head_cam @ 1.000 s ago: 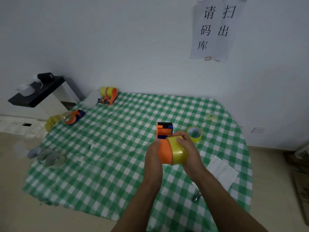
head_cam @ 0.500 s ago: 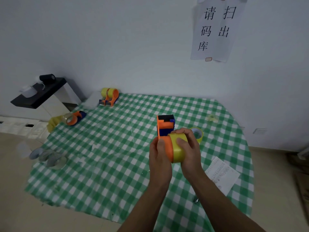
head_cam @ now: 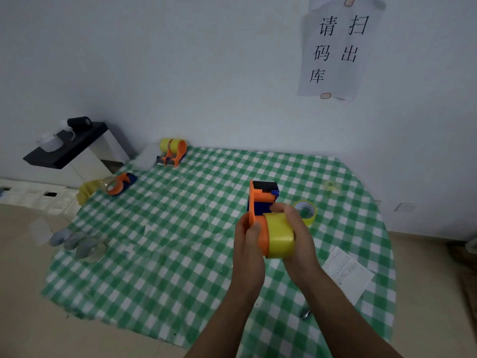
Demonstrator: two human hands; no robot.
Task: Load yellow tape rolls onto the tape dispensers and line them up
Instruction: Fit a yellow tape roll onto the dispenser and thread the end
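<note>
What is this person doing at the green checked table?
The person's left hand holds an orange and blue plastic tape dispenser above the checked tablecloth, while the right hand grips a yellow tape roll against its side. A second yellow roll lies loose just beyond. Two more orange dispensers carrying rolls sit at the far left.

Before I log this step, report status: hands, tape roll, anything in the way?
Left hand grips orange tape dispenser. Right hand holds yellow tape roll against its side. Spare yellow roll lies just beyond right hand.
</note>
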